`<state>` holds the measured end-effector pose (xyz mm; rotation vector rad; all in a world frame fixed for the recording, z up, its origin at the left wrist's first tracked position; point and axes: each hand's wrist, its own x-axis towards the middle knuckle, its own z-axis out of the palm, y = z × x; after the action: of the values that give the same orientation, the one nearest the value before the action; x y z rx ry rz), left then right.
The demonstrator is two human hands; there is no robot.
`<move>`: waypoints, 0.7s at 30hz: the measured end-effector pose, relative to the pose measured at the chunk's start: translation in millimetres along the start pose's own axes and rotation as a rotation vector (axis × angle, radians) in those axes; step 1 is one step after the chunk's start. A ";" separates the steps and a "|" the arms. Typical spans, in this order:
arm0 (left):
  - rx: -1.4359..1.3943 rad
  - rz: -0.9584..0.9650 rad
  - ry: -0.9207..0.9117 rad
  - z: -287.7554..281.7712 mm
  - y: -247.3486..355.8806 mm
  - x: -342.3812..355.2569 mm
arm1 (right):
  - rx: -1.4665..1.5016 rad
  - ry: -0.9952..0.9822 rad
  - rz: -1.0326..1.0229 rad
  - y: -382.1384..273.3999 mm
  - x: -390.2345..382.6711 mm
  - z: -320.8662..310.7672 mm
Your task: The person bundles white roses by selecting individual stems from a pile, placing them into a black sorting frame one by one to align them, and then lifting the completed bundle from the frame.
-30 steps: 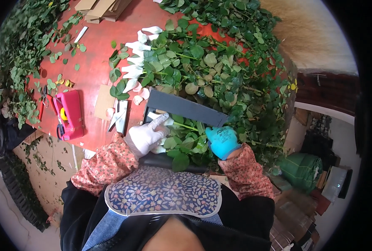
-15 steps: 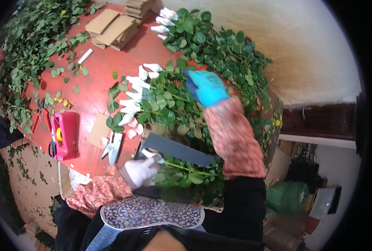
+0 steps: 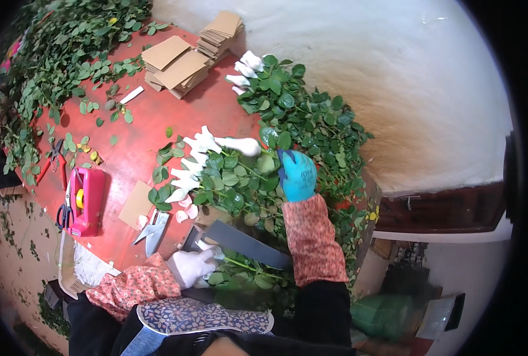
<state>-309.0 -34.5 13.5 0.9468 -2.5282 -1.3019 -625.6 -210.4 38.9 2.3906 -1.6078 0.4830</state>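
Observation:
My right hand (image 3: 298,176), in a blue glove, pinches the stem of a rose whose white-sleeved bud (image 3: 240,146) points left, above a row of roses. That row's white-covered heads (image 3: 185,172) lie to the left, with leafy stems (image 3: 237,184) to the right. My left hand (image 3: 191,267), in a white glove, is curled at the head of another rose with a green stem (image 3: 240,264), close to my body. Just beyond it stands a dark grey panel (image 3: 249,244), part of a box-like holder. The left fingertips are partly hidden.
Silver shears (image 3: 152,231), a cardboard piece (image 3: 134,204) and a pink tape dispenser (image 3: 89,204) lie left on the red table (image 3: 121,160). Red-handled pruners (image 3: 56,160) lie farther left. Cardboard stacks (image 3: 178,66) and more roses (image 3: 311,113) are at the back; leafy stems (image 3: 50,65) pile far left.
My right hand has come down and toward me, and a rose with a white-sleeved bud now shows in it. My left hand stays by the grey panel. The whole view has shifted somewhat.

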 end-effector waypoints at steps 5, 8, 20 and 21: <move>-0.009 0.045 0.021 4.6 -4.3 5.8 | -0.038 0.212 -0.070 -19.4 -45.5 -38.5; -0.043 -0.020 -0.050 3.3 -2.0 8.4 | 0.042 0.358 -0.074 -25.8 -69.2 -48.9; 0.144 0.071 0.030 3.8 2.6 -3.9 | 2.200 0.386 0.802 33.9 -110.2 -33.4; 0.080 0.069 0.018 5.9 0.5 -2.6 | 2.215 0.450 0.835 43.0 -113.4 -30.9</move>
<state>-309.4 -28.7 10.7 0.8731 -2.5923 -1.1760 -709.3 -118.7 23.3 1.0203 -1.6965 4.0082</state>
